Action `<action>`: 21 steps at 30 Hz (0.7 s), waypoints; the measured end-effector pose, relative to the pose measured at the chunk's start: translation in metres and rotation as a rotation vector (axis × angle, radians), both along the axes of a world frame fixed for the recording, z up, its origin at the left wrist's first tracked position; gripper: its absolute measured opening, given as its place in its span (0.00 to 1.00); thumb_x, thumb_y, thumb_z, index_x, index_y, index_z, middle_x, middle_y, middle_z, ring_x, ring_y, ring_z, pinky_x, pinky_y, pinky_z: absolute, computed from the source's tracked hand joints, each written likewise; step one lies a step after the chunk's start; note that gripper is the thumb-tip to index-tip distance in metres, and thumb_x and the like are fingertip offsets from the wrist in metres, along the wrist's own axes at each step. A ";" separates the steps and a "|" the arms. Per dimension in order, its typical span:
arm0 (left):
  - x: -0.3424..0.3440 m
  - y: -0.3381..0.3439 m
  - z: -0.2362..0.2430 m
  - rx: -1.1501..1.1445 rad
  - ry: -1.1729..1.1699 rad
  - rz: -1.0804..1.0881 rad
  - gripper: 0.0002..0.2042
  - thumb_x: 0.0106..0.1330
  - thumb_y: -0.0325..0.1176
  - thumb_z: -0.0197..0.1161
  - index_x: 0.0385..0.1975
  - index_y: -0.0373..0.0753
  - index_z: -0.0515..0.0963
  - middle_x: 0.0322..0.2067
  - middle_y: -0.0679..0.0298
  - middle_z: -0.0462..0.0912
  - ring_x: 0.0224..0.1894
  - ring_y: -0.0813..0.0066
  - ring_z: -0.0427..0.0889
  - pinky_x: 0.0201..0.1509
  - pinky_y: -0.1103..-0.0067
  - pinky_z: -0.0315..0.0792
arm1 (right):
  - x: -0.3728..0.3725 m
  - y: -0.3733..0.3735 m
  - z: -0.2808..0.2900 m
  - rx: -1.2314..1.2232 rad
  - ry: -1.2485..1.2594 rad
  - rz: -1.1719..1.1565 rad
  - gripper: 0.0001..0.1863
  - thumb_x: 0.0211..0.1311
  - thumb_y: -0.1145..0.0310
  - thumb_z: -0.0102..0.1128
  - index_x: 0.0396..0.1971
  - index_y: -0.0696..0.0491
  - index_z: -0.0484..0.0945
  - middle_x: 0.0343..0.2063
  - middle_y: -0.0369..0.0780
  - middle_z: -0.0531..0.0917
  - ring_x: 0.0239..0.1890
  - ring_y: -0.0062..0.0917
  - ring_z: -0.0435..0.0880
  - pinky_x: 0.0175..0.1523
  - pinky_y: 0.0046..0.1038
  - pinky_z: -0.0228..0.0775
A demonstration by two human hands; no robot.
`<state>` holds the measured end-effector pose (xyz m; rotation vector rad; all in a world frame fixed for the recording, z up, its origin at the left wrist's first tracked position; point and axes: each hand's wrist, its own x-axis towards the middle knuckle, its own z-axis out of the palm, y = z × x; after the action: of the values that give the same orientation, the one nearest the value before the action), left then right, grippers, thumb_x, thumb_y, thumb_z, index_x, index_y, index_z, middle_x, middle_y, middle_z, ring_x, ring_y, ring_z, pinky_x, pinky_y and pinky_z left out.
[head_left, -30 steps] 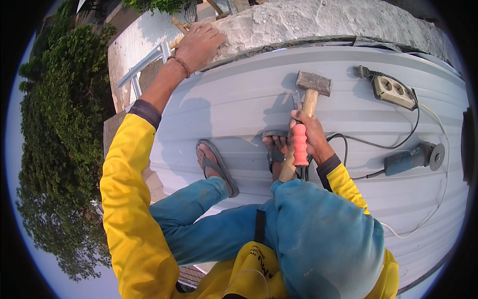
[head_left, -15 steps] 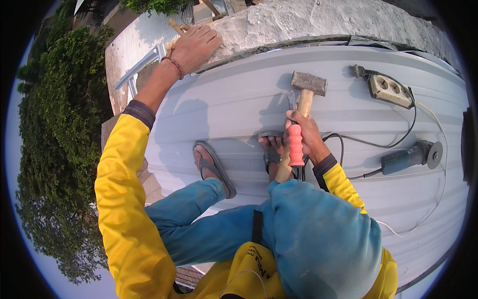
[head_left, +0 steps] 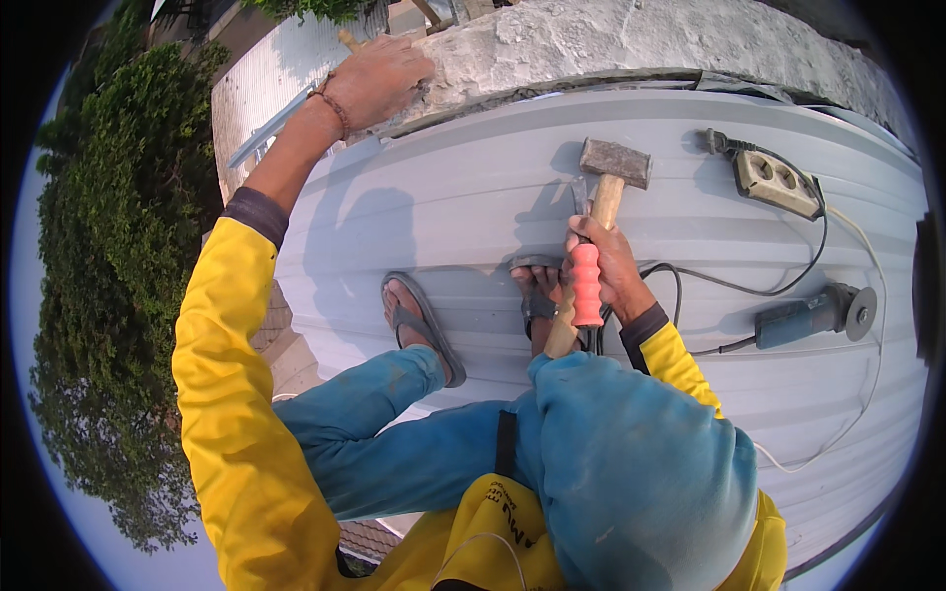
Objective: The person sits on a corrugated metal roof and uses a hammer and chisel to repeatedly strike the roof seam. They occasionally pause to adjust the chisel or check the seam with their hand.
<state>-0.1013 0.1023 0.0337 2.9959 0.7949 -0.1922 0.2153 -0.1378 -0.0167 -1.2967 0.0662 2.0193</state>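
Note:
My right hand [head_left: 609, 258] is closed round a sledgehammer [head_left: 608, 202] with a blocky metal head and wooden handle. The same hand also grips a chisel [head_left: 585, 286] with a ribbed coral-pink grip; its metal blade shows beside the hammer's handle. Both tools lie nearly lengthwise above my right foot. Out at the upper left, my left hand [head_left: 379, 81] is at the end of the rough concrete wall [head_left: 591, 39]. Its fingers bend downward, and whatever they hold or touch is hidden. A wooden stick end [head_left: 350, 39] pokes out just behind that hand.
I squat on a grey ribbed metal roof [head_left: 473, 148]. At right lie a power strip [head_left: 777, 182] with its plug, an angle grinder [head_left: 813, 315] and loose cables [head_left: 877, 325]. A light metal bar [head_left: 271, 128] lies under my left forearm; trees [head_left: 128, 246] stand beyond the left edge.
My left hand has shifted slightly left and its fingers look more curled; the left forearm now covers more of the metal bar. My right hand and its tools stay nearly still.

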 end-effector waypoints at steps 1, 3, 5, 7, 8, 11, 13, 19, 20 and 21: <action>0.000 0.001 0.005 0.008 -0.032 0.007 0.09 0.61 0.28 0.64 0.40 0.43 0.75 0.40 0.64 0.81 0.52 0.64 0.77 0.60 0.69 0.69 | 0.000 0.000 -0.001 0.002 0.006 0.002 0.11 0.65 0.69 0.64 0.41 0.51 0.70 0.24 0.36 0.78 0.18 0.18 0.76 0.20 0.25 0.75; 0.001 0.006 0.017 0.001 -0.113 0.068 0.09 0.62 0.28 0.64 0.41 0.41 0.75 0.40 0.63 0.80 0.50 0.63 0.77 0.58 0.68 0.70 | 0.000 0.000 -0.002 0.003 0.006 0.004 0.11 0.65 0.69 0.63 0.40 0.51 0.70 0.24 0.36 0.78 0.18 0.18 0.76 0.20 0.25 0.75; 0.002 0.018 0.031 -0.033 -0.188 0.205 0.09 0.64 0.29 0.64 0.43 0.40 0.76 0.41 0.62 0.79 0.47 0.62 0.78 0.57 0.68 0.71 | 0.000 0.000 -0.004 0.008 0.004 0.008 0.10 0.65 0.69 0.63 0.40 0.51 0.70 0.24 0.36 0.78 0.17 0.18 0.75 0.20 0.25 0.75; 0.006 0.033 0.043 0.005 -0.311 0.293 0.12 0.63 0.30 0.65 0.45 0.40 0.75 0.44 0.60 0.78 0.49 0.61 0.77 0.58 0.67 0.70 | 0.000 0.000 -0.005 0.000 0.010 0.012 0.10 0.66 0.69 0.63 0.40 0.51 0.70 0.23 0.36 0.78 0.16 0.19 0.75 0.20 0.25 0.74; 0.008 0.039 0.048 0.036 -0.371 0.346 0.14 0.63 0.30 0.66 0.47 0.40 0.75 0.45 0.60 0.78 0.50 0.60 0.76 0.58 0.66 0.69 | 0.000 0.000 -0.005 -0.002 0.012 0.014 0.10 0.66 0.69 0.63 0.40 0.51 0.70 0.23 0.36 0.78 0.16 0.19 0.75 0.20 0.25 0.74; 0.017 0.035 0.046 0.192 -0.544 0.455 0.18 0.62 0.32 0.67 0.51 0.40 0.74 0.49 0.57 0.76 0.53 0.58 0.75 0.60 0.63 0.68 | -0.001 0.000 -0.007 -0.011 -0.006 0.027 0.10 0.66 0.69 0.62 0.40 0.51 0.69 0.23 0.36 0.77 0.15 0.20 0.75 0.19 0.26 0.74; 0.023 0.008 0.031 0.300 -0.634 0.498 0.21 0.62 0.33 0.68 0.54 0.40 0.73 0.52 0.56 0.75 0.55 0.56 0.74 0.61 0.62 0.67 | -0.001 -0.001 -0.007 -0.013 0.007 0.008 0.10 0.66 0.69 0.62 0.40 0.51 0.69 0.22 0.36 0.77 0.15 0.21 0.75 0.19 0.26 0.74; 0.028 -0.122 -0.055 0.087 -0.544 0.529 0.32 0.62 0.35 0.68 0.67 0.41 0.64 0.67 0.51 0.63 0.69 0.51 0.63 0.72 0.56 0.58 | -0.002 -0.002 -0.008 -0.028 0.015 -0.007 0.09 0.66 0.70 0.61 0.40 0.49 0.69 0.21 0.36 0.77 0.15 0.22 0.75 0.19 0.28 0.73; 0.026 -0.134 -0.064 0.018 -0.485 0.511 0.34 0.62 0.35 0.68 0.68 0.41 0.62 0.69 0.50 0.61 0.72 0.50 0.60 0.74 0.55 0.55 | -0.002 -0.002 -0.008 -0.027 0.015 -0.009 0.09 0.66 0.70 0.61 0.40 0.49 0.68 0.21 0.36 0.77 0.15 0.22 0.75 0.19 0.28 0.73; 0.023 -0.142 -0.071 -0.065 -0.412 0.498 0.36 0.62 0.35 0.68 0.70 0.41 0.60 0.70 0.49 0.59 0.74 0.49 0.57 0.77 0.54 0.52 | -0.002 -0.002 -0.009 -0.019 0.018 -0.014 0.10 0.66 0.70 0.61 0.40 0.49 0.68 0.21 0.36 0.77 0.15 0.22 0.75 0.19 0.28 0.73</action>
<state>-0.0783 -0.0392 -0.0370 2.5312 1.3855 0.3897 0.2137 -0.1398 -0.0252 -1.2863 0.1026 2.0229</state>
